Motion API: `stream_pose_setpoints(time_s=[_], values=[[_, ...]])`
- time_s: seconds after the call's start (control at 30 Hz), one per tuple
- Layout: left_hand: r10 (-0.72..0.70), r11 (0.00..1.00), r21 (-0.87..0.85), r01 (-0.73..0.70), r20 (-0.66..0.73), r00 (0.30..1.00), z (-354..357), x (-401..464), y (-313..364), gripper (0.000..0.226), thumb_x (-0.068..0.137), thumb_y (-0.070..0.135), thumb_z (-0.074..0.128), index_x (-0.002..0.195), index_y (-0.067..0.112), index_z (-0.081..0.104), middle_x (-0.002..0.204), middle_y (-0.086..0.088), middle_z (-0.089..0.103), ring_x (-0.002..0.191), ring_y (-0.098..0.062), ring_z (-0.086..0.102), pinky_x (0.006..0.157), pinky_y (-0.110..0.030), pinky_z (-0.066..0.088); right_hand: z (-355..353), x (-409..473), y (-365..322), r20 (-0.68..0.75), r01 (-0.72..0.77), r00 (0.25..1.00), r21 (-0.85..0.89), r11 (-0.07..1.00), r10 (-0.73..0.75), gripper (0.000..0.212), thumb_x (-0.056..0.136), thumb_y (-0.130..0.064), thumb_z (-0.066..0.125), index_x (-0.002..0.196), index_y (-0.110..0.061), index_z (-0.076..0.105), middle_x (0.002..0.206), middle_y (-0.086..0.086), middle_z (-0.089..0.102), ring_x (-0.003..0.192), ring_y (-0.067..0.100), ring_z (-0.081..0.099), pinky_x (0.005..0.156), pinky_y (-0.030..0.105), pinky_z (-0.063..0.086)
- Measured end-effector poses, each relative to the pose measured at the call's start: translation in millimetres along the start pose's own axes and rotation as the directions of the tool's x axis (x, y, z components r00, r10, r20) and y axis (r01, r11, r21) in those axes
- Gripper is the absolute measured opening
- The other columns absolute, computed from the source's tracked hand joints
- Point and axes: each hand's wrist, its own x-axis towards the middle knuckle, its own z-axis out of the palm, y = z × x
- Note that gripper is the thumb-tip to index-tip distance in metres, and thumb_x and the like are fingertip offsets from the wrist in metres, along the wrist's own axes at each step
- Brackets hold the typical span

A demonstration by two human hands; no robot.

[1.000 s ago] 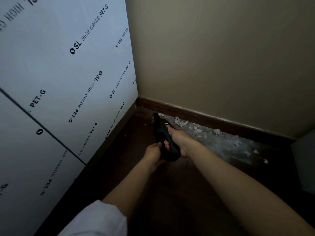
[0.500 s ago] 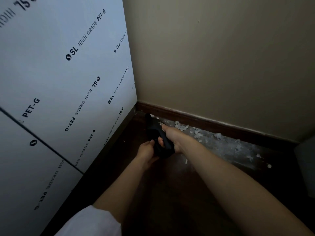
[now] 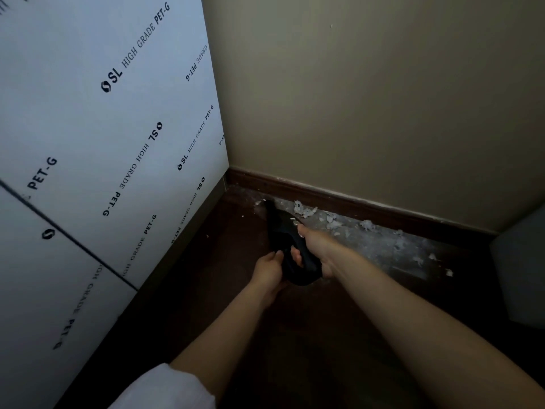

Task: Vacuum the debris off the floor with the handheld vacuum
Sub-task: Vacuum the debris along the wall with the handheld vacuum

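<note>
Dark floor (image 3: 224, 261), handheld vacuum (image 3: 283, 231) gripped between both hands (image 3: 317, 249)

The white panel (image 3: 88, 128) repeats "SL HIGH GRADE PET-G" in black.

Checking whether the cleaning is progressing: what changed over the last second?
The vacuum swung its nose toward the corner and back out along the baseboard. The right hand grips the handle throughout, the left hand stays at its rear. The debris looks largely unchanged.
</note>
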Motion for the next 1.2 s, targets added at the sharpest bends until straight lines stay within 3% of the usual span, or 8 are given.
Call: stream_pose_setpoints(time_s=[0.1,0.3,0.47,0.67,0.83,0.93,1.0,1.2], values=[[0.005,0.999,-0.032,-0.005,-0.009,1.000,-0.6,-9.9,-6.0,0.026,0.106,0.015,0.035,0.113,0.007,0.059,0.097,-0.010,0.066,0.088,-0.022,0.063,0.100,-0.044,0.046,-0.2,-7.6,3.5,0.023,0.001,1.000,-0.054,0.999,0.000,0.043,0.101,-0.040,0.040,0.091,-0.001,0.052,0.056,0.006,0.049,0.031,0.011,0.046,0.032,0.018,0.041],[0.007,1.000,0.031,-0.005,-0.055,0.998,-11.5,-20.2,-0.8,0.027,0.106,0.016,0.035,0.122,0.008,0.055,0.118,-0.014,0.062,0.105,-0.027,0.058,0.094,-0.045,0.047,15.0,-12.7,5.8,0.040,0.006,0.999,-0.087,0.996,-0.003,0.041,0.102,-0.039,0.040,0.094,0.000,0.051,0.055,0.007,0.050,0.031,0.011,0.047,0.033,0.018,0.040],[0.015,0.998,0.060,-0.010,-0.076,0.997,-10.2,-10.7,14.0,0.031,0.106,0.015,0.034,0.128,0.004,0.053,0.110,-0.013,0.061,0.096,-0.026,0.059,0.084,-0.040,0.047,20.9,-4.3,-0.9,0.024,0.040,0.999,-0.036,0.999,-0.039,0.040,0.102,-0.039,0.040,0.124,-0.007,0.042,0.042,0.005,0.052,0.030,0.012,0.047,0.032,0.017,0.040],[0.010,1.000,0.016,-0.009,-0.072,0.997,-12.9,-9.0,10.4,0.032,0.105,0.012,0.035,0.132,0.007,0.051,0.120,-0.018,0.062,0.087,-0.021,0.060,0.080,-0.038,0.050,20.9,0.7,-0.4,0.030,0.025,0.999,-0.091,0.996,-0.022,0.041,0.101,-0.041,0.039,0.113,-0.003,0.047,0.048,0.005,0.052,0.032,0.011,0.048,0.034,0.019,0.041],[-0.020,0.997,-0.078,0.016,-0.044,0.999,-24.0,-23.6,-15.1,0.025,0.103,0.009,0.038,0.119,0.012,0.058,0.094,-0.008,0.066,0.080,-0.018,0.063,0.077,-0.035,0.053,21.1,-13.0,21.1,0.027,-0.001,1.000,-0.173,0.985,0.006,0.043,0.102,-0.042,0.038,0.093,-0.002,0.053,0.060,0.006,0.052,0.037,0.011,0.049,0.036,0.019,0.042],[-0.034,0.998,-0.049,0.033,-0.023,0.999,-18.1,-29.7,-17.6,0.023,0.104,0.009,0.038,0.108,0.015,0.060,0.105,-0.011,0.066,0.093,-0.023,0.062,0.080,-0.036,0.051,18.4,-19.6,28.7,-0.017,0.009,1.000,-0.157,0.988,-0.012,0.045,0.101,-0.042,0.038,0.104,-0.001,0.054,0.062,0.006,0.053,0.045,0.013,0.049,0.037,0.020,0.042],[-0.053,0.998,-0.034,0.053,-0.010,0.999,-11.7,-31.0,-17.5,0.025,0.104,0.010,0.037,0.102,0.016,0.061,0.098,-0.008,0.065,0.086,-0.020,0.060,0.077,-0.034,0.052,13.7,-24.1,29.2,-0.044,0.017,0.999,-0.140,0.990,-0.024,0.046,0.102,-0.042,0.037,0.110,0.000,0.054,0.062,0.007,0.053,0.047,0.014,0.050,0.037,0.021,0.043],[-0.076,0.997,-0.008,0.076,-0.001,0.997,1.6,-33.8,-31.5,0.030,0.104,0.011,0.039,0.127,0.008,0.058,0.095,-0.006,0.067,0.088,-0.020,0.064,0.072,-0.036,0.055,-1.8,-40.4,26.6,-0.030,0.009,0.999,-0.207,0.978,-0.015,0.044,0.102,-0.042,0.037,0.110,-0.001,0.051,0.061,0.007,0.053,0.048,0.014,0.049,0.036,0.020,0.043]])
